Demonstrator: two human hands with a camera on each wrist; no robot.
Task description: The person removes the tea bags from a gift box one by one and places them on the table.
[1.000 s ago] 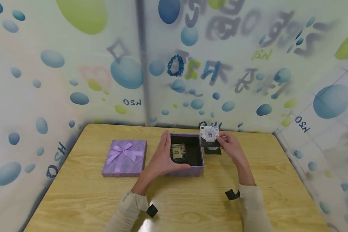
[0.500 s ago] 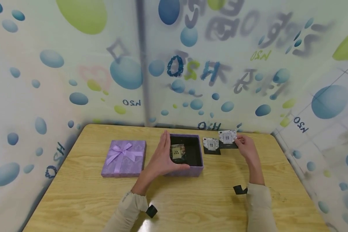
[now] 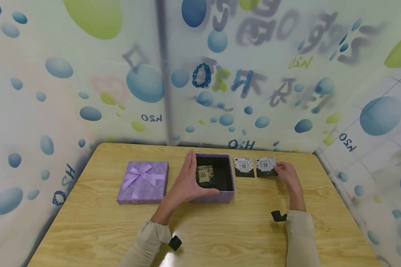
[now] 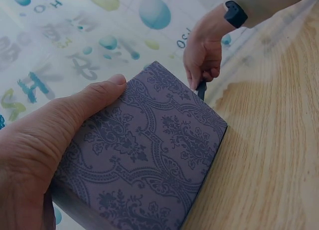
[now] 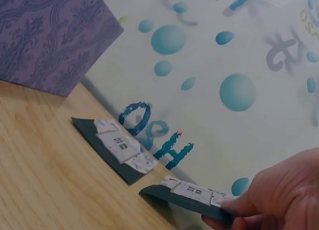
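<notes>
A purple patterned gift box [image 3: 217,197] stands lidless on the table, its inside black. Along its left side lie the straight fingers of my left hand [image 3: 183,183], with the thumb stretched along the front rim. The left wrist view shows that thumb on the upper edge of the box wall [image 4: 154,140]; the other fingers are hidden. Inside the box is a dark packet with a gold label [image 3: 204,175]. My right hand [image 3: 287,173] pinches the right edge of a black-and-white sachet [image 3: 266,166], whose near corner bends up in the right wrist view.
A matching sachet [image 3: 244,167] lies flat between the box and the held one. Left of the box rests the purple lid [image 3: 143,182] with its ribbon bow. A patterned wall covering [image 3: 200,126] rises right behind the wooden table [image 3: 227,230].
My right hand has carried the held sachet to the right, off the one lying flat, and lowered it toward the table beside that one. The left hand has stayed at the box.
</notes>
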